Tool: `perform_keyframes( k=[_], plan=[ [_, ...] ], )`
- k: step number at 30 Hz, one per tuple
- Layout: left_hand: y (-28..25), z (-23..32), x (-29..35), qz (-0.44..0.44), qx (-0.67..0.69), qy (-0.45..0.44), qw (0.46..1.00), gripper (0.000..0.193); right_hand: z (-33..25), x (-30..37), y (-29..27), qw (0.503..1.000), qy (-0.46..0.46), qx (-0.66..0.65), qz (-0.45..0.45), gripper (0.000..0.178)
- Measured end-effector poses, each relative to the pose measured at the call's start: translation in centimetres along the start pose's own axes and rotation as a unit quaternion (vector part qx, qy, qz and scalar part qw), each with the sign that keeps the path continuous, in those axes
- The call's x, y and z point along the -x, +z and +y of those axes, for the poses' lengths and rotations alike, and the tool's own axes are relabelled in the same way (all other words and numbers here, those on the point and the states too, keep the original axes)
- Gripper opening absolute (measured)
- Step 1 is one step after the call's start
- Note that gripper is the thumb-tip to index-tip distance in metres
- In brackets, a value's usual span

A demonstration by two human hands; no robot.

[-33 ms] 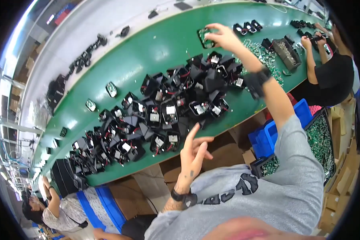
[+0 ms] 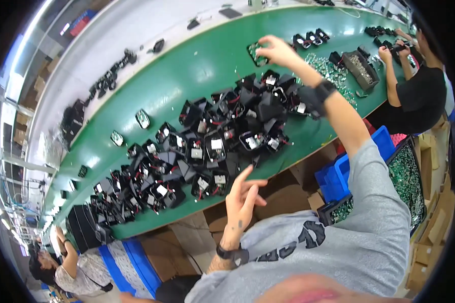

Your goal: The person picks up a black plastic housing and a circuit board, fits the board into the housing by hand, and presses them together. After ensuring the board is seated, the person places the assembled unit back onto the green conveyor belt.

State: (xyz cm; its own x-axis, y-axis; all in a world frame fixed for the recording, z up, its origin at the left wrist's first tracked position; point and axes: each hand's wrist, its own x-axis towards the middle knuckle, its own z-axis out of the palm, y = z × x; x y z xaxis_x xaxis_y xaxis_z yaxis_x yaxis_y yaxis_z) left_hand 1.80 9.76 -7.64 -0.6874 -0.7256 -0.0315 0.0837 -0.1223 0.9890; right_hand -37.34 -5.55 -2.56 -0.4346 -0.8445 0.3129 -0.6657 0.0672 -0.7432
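My right hand reaches over the far side of the bench, its thumb and fingers at the right edge of a small black housing with a green circuit board. How firmly they grip it is hard to see. My left hand hovers by the bench's near edge, fingers apart and holding nothing. Between the hands spreads a big heap of black plastic housings with red wires and white labels inside. Two more housings with boards, one and another, lie apart beyond the heap.
A row of black housings, scattered small green boards and a grey box of small parts are at the right. Blue bins stand beside me. One co-worker works far right, another lower left.
The view has shifted slightly, so the bench sits a little lower. My right hand stays at the same housing, and my left hand remains spread near the edge.
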Motion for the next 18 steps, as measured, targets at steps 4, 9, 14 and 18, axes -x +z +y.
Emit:
perform_keyframes(
  k=[4,9,14,18],
  plan=[
    [-2.5,-0.2,2.6,0.088,-0.030,-0.004,0.996,0.032,0.3,-2.8,5.4,0.990,0.041,-0.015,-0.136,0.046],
    [-3.7,-0.7,4.1,0.122,-0.045,-0.023,0.991,0.028,0.7,-2.5,5.7,0.933,-0.159,0.316,-0.064,0.041],
    [-3.5,-1.2,3.0,0.115,-0.043,-0.029,0.992,0.025,5.0,-2.6,1.5,0.876,-0.023,0.481,-0.037,0.041],
    [-2.0,0.3,2.5,0.072,-0.082,0.004,0.994,0.024,2.2,-1.9,1.2,0.922,-0.116,0.370,0.025,0.037]
  ],
)
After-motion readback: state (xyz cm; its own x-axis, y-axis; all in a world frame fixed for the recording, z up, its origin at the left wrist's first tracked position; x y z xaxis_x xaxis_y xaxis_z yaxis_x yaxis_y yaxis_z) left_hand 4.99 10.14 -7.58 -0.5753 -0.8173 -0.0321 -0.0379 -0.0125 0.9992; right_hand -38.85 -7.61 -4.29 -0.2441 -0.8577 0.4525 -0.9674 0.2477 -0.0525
